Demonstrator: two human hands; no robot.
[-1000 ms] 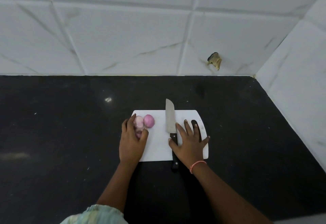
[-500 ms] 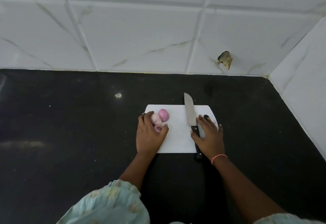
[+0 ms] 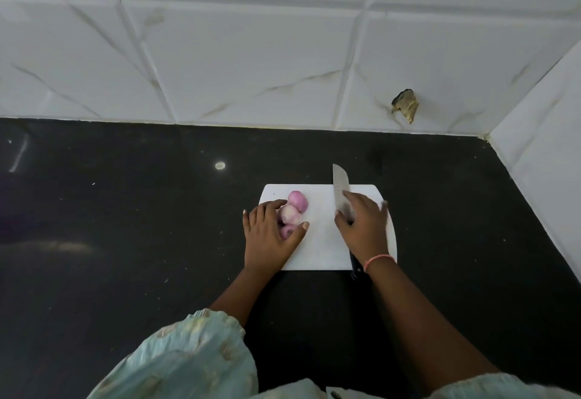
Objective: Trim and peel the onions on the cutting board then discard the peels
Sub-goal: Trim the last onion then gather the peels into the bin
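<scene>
Resting on the white cutting board [image 3: 320,241], the left hand [image 3: 270,235] cups three small pink onions [image 3: 292,213] with loose, open fingers. The right hand [image 3: 364,225] lies over the knife [image 3: 340,191]; whether it grips the handle is unclear

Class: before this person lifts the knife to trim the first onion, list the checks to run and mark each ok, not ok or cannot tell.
1. Onions on the cutting board: ok.
2. Left hand steadying the onions: ok.
3. Right hand over the knife: ok.
4. Grip closed on the handle: cannot tell, the hand hides it.
5. Blade pointing away from the body: ok.
6. Bin for the peels in view: not ok.
</scene>
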